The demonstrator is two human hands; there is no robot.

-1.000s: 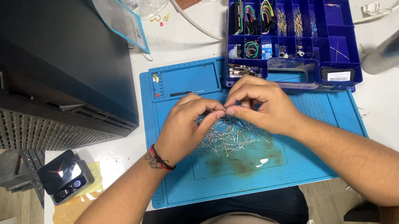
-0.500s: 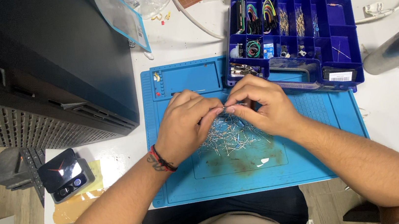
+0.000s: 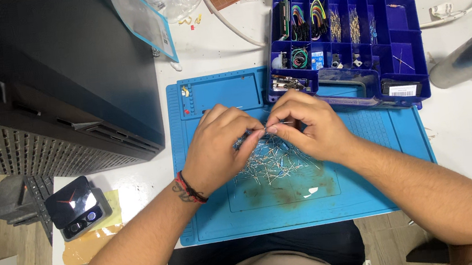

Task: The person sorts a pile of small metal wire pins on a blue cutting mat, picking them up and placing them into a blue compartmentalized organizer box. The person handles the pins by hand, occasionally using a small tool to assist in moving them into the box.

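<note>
— Head view, looking straight down: what are the hands doing?

— Both meet over the blue work mat (image 3: 371,194). The left hand (image 3: 217,149) and the right hand (image 3: 308,125) have their fingertips pinched together on one thin wire-legged component (image 3: 266,128), held between them just above the mat.

— So neither hand is spread wide?

— No. Each is narrowed to a pinch, thumb against forefinger, the other fingers curled. The component is so small that its kind cannot be told.

— And the rest of those parts?

— A loose pile of wire-legged components (image 3: 277,163) lies on the mat right below the hands, partly under the right palm and partly under the fingers of the left. The held piece sits at the upper edge of that pile.

— What lies around them?

— A dark blue compartment box (image 3: 406,27) stands at the far edge of the mat, just beyond the right hand's knuckles, with coloured jumper wires (image 3: 308,17) in its upper cells. A big black case (image 3: 48,70) fills the left side. A shiny metal cylinder (image 3: 471,58) lies on the white table to the right, well apart from the hands. A red and black band (image 3: 190,188) circles the left wrist.
</note>
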